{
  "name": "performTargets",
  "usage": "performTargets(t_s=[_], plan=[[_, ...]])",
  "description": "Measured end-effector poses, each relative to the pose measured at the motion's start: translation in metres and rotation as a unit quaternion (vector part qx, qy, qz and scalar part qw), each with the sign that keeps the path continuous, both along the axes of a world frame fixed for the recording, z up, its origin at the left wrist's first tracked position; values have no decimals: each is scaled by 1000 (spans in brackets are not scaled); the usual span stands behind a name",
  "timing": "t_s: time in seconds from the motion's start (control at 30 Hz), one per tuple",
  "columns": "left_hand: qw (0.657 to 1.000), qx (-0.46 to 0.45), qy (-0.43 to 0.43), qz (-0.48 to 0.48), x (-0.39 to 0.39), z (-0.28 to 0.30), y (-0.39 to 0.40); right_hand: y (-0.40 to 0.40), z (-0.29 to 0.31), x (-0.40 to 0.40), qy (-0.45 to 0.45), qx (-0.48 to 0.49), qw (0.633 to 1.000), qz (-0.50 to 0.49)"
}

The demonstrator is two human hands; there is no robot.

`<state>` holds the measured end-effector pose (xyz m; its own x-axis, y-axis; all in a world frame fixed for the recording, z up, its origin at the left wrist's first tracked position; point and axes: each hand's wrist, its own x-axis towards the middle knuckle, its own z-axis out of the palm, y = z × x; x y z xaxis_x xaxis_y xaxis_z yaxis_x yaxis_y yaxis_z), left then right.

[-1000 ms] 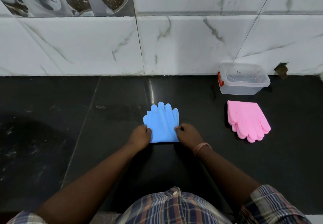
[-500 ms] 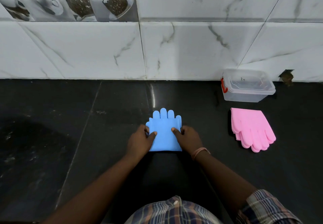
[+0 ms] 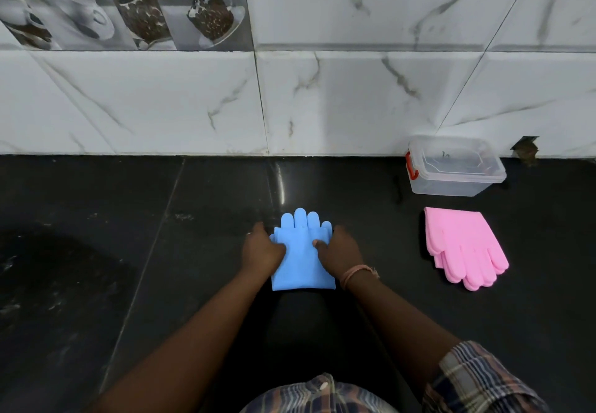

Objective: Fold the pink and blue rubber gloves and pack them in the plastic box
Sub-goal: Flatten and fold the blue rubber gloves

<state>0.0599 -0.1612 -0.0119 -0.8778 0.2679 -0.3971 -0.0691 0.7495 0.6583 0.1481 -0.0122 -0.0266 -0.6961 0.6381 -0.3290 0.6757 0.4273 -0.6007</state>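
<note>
White marble-veined wall tiles (image 3: 354, 96) fill the upper half of the frame, with a grey printed tile of coffee cups and beans (image 3: 129, 3) in the upper left corner. Below them runs a glossy black stone counter (image 3: 96, 251), taking up the whole lower half.

At the centre of the frame lie the blue rubber gloves (image 3: 301, 251), flat on the black stone, fingers pointing up toward the wall and the cuff edge nearest my body. My left hand (image 3: 263, 249) rests on their left side, its thumb laid over the blue rubber and its fingers at the outer edge; whether those fingers curl under the edge I cannot tell. My right hand (image 3: 338, 251) mirrors it on the right side, thumb on top of the rubber, fingers down along the right edge, a thin pinkish band (image 3: 356, 272) around the wrist.

To the right of centre, well apart from the blue pair, the pink rubber gloves (image 3: 461, 245) lie stacked flat, fingers pointing toward the lower right. Just above them, against the base of the wall, stands the clear plastic box (image 3: 454, 167) with its clear lid on and a red latch on its left end.

My plaid shirt (image 3: 322, 396) shows at the bottom edge.
</note>
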Motion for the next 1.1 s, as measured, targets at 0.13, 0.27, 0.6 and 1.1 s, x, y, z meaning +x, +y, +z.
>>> performTargets(t_s=[0.13, 0.27, 0.6, 1.1], plan=[[971, 144, -192, 11, -17, 8, 4, 14, 7, -4, 54, -313, 943, -98], [928, 233, -291, -26, -29, 15, 0, 34, 21, 3, 94, -411, 906, -37], [868, 111, 331, -354, -5, 11, 2, 55, 32, 51, 263, 137, 910, 289], [974, 137, 171, -59, 37, -8, -2, 28, 12, 84, 142, -41, 983, -110]])
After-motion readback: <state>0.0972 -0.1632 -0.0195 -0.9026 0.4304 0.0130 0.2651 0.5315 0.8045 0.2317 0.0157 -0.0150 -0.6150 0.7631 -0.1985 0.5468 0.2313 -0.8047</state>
